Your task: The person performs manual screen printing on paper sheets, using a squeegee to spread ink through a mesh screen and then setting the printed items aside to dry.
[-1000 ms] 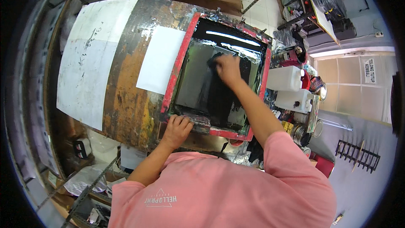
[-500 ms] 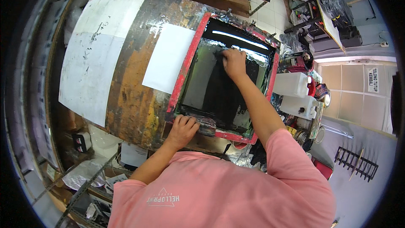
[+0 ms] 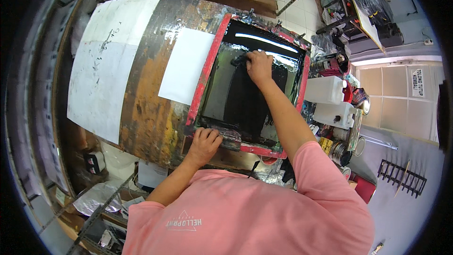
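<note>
Head view: an even stroke wants a steady frame

The right hand (image 3: pixel 259 67) is closed around a dark tool (image 3: pixel 239 60), its outline partly lost against the black; it shows at the left of the fist, in the far half of the red frame (image 3: pixel 210 65), over the mesh (image 3: pixel 245 106). The left hand (image 3: pixel 205 142) lies with bent fingers at the frame's near left corner, beside a dark bar (image 3: pixel 230 140); whether it grips or merely rests, I cannot tell. The frame lies on the right part of the table (image 3: pixel 146 99), with a white sheet (image 3: pixel 186 66) just beside its left side.

To do this stroke well, I would judge, keep the tool flat against the mesh and press equally, since a tilt would probably leave streaks. A broad black patch covers the middle, while a paler greyish strip runs along the left; overlapping passes should treat the border between them evenly. Let the left hand's weight keep the corner from shifting. Wet-looking gloss lies along the far side, so lift cleanly there. Splashes could reach the sheet, so move calmly.
</note>
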Available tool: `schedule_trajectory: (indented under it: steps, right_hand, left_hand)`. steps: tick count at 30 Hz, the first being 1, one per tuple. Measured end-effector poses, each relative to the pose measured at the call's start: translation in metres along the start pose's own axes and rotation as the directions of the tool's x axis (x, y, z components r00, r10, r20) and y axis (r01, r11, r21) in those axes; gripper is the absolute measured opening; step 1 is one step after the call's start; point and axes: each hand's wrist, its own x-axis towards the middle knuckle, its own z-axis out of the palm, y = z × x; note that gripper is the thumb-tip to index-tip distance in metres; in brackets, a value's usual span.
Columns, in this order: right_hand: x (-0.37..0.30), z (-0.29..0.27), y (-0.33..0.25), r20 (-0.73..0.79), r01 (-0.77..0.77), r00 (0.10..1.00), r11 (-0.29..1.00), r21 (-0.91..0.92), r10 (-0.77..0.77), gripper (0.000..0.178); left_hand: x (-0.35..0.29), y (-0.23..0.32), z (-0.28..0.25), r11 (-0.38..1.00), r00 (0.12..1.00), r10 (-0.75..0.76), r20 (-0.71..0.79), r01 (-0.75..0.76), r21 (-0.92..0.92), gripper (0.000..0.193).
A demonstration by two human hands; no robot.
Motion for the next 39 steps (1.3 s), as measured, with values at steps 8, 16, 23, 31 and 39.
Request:
schedule_trajectory:
  steps: [8,16,23,31,39]
  right_hand:
    - [-0.099,-0.024,-0.090,0.308,0.551,0.768,0.824,0.129,-0.561,0.017]
    - [0.025,0.017,-0.036,0.003,0.102,0.995,0.994,0.029,-0.102,0.015]
    - [-0.098,-0.025,-0.111,0.325,0.538,0.721,0.790,0.294,-0.612,0.014]
    - [-0.042,-0.029,0.019,0.036,-0.077,0.996,0.979,-0.189,0.086,0.020]
    - [-0.059,-0.028,0.052,-0.018,-0.525,0.833,0.778,-0.345,0.553,0.023]
  left_hand:
    - [-0.015,-0.002,0.011,0.997,0.998,-0.057,0.018,0.057,-0.046,0.055]
    - [-0.004,-0.001,0.001,1.000,0.999,-0.004,0.048,0.005,-0.015,0.034]
    - [-0.015,-0.003,0.013,0.995,0.998,-0.057,0.021,0.059,-0.081,0.057]
    - [-0.004,0.001,0.000,0.995,0.992,-0.065,0.106,0.073,-0.069,0.056]
    - [-0.005,0.004,0.003,0.995,0.994,-0.080,0.078,0.084,-0.047,0.064]
